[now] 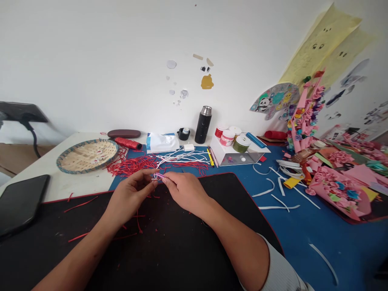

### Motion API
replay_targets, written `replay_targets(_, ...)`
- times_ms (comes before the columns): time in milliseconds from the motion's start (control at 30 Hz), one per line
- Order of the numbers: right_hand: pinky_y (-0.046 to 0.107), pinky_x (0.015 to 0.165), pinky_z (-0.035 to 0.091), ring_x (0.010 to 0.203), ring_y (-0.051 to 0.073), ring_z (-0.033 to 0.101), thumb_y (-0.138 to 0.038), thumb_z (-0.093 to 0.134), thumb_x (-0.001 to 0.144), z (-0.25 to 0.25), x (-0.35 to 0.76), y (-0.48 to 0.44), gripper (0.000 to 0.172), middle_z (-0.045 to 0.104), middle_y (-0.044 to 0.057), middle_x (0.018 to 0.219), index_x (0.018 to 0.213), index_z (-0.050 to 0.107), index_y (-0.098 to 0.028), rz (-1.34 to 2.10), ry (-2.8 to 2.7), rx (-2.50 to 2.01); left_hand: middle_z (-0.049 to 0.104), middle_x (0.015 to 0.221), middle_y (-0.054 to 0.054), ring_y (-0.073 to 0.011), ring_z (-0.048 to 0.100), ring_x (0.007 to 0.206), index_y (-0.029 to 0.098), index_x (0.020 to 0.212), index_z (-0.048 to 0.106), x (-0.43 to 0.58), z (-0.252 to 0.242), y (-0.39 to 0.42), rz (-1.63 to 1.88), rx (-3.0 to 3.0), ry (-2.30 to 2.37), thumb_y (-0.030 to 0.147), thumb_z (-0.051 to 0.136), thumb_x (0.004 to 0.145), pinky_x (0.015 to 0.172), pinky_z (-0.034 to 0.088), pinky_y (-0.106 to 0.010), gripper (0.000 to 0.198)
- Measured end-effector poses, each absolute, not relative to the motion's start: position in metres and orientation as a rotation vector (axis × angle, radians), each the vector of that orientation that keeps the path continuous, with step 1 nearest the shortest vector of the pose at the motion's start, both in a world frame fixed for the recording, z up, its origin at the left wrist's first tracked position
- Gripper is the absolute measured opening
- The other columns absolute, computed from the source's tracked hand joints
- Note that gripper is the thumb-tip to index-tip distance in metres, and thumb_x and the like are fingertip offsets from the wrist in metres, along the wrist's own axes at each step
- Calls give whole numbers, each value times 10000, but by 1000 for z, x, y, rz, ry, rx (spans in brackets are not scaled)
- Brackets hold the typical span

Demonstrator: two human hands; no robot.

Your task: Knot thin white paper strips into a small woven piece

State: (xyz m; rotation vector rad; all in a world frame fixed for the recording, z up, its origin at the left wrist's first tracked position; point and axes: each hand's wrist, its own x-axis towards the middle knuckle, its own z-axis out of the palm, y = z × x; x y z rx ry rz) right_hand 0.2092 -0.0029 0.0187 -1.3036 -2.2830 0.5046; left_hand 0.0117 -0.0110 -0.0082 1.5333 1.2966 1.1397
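Observation:
My left hand point(130, 194) is closed in a pinch at a small loop of thin whitish cord point(155, 178), above the black mat point(182, 250). Close against it, my right hand point(186, 192) grips a slim purple piece point(160, 175) whose kind I cannot make out. Both sets of fingertips nearly meet, and they partly hide the cord and the purple piece. Just beyond the hands lie a bundle of white cords point(184, 158) and a heap of red cords point(133, 165). Short red cord ends point(80, 205) are scattered on the mat near my left arm.
A woven basket point(68, 161) and a phone point(22, 202) are at the left. Along the wall stand a black thermos point(203, 127) and a white box point(247, 151) with lidded jars. Pink paper flowers point(339, 190) and white strips point(274, 207) cover much of the right side.

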Motion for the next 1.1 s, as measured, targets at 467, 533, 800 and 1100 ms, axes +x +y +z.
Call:
replay_targets(467,305,664,291,735,184,614,-369,463,1091,15,209,-3,326,737,41,817,929,703,-220,511,-2323,-1330,684,753,1,-202,620,724,227,1139,778,15,-2,-11,1158,1447,1292,508,812,772,658,497,-303,464)
replay_targets(533,306,664,291,733,184,611,-367,462,1092,14,209,-3,325,737,42,820,931,701,-218,507,-2324,-1323,686,748,-1,-204,624,723,224,1129,783,15,-1,-11,1162,1440,1297,513,816,764,659,501,-305,467)
replay_targets(800,289,642,305,725,178,607,-362,458,1097,19,209,-4,323,728,34,814,972,722,-224,537,-2283,-1301,704,745,-9,-201,634,701,231,1067,798,14,-2,-9,1178,1429,1286,502,823,749,642,511,-303,418)
replay_targets(1100,289,659,324,729,181,604,-367,458,1094,17,209,-5,321,722,31,805,957,714,-231,533,-2284,-1300,703,728,-9,-198,634,695,227,1021,802,14,0,-10,1177,1360,1279,500,840,727,642,514,-302,403)
